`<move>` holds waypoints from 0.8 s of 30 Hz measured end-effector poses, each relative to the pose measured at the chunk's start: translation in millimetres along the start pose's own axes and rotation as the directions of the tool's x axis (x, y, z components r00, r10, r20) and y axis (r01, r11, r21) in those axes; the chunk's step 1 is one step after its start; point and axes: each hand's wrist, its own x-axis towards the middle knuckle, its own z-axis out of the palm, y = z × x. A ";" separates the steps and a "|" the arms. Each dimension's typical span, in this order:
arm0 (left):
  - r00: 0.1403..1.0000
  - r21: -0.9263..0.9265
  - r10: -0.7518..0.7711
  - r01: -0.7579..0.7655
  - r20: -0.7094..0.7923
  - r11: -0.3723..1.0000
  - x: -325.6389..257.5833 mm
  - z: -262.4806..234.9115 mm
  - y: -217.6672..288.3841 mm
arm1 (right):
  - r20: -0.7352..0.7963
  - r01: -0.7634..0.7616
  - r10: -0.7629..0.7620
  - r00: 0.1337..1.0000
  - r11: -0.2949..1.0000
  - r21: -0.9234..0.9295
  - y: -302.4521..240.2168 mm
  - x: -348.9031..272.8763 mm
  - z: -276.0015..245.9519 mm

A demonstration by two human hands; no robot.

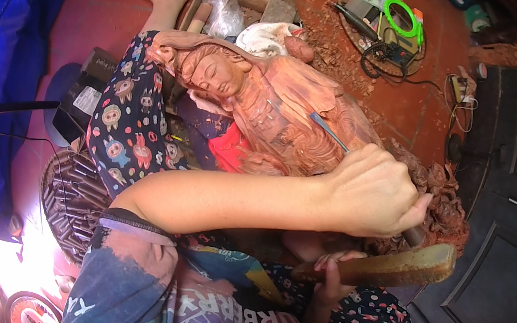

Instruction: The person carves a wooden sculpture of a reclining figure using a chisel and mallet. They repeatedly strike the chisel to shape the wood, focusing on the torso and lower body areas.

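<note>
One carved wooden figure [273, 119], reddish brown, lying face up, head at the left beside patterned trousers [124, 120]; located beyond and to the left of the left hand. One left hand [374, 192], clenched around a slim chisel [329, 131], blade slanting to the upper left over the carved robe; tip contact cannot be told. One right hand [333, 277], nearer the body, gripping a wooden mallet [385, 267]. Numerous dark rod-shaped tools [71, 204], heaped at far left.
</note>
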 end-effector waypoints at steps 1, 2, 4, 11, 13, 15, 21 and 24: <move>1.000 -0.012 0.002 -0.001 0.025 1.000 0.2 -1.1 3.3 | 0.004 0.015 -0.015 1.000 1.000 0.017 0.8 -0.5 -0.7; 0.999 -0.025 0.005 -0.004 0.049 1.000 -0.2 -2.1 8.6 | 0.003 0.021 -0.021 1.000 1.000 0.007 -0.1 -0.4 0.1; 0.997 -0.039 0.021 -0.018 0.074 0.999 -3.3 0.3 13.7 | 0.000 0.034 -0.034 0.999 0.999 -0.016 -1.4 -1.0 2.1; 0.999 -0.016 0.001 0.000 0.043 1.000 -1.1 12.0 1.1 | 0.052 0.011 -0.011 0.999 1.000 -0.015 -3.6 3.3 2.1; 1.000 -0.010 0.000 0.000 0.027 1.000 0.4 11.5 -0.5 | 0.054 0.019 -0.015 0.998 0.997 -0.075 -4.1 4.0 3.2; 1.000 -0.006 -0.003 0.003 0.013 1.000 2.2 12.1 0.0 | 0.055 0.009 -0.008 0.998 1.000 -0.024 -5.0 3.7 2.7; 0.999 0.005 -0.032 0.032 -0.033 0.999 6.8 12.5 -3.9 | 0.088 0.013 -0.015 0.996 1.000 0.022 -6.7 6.7 5.8; 0.998 0.004 -0.051 0.051 -0.038 0.999 7.7 14.3 -2.3 | 0.088 0.018 -0.021 0.996 0.999 0.036 -5.6 6.4 7.0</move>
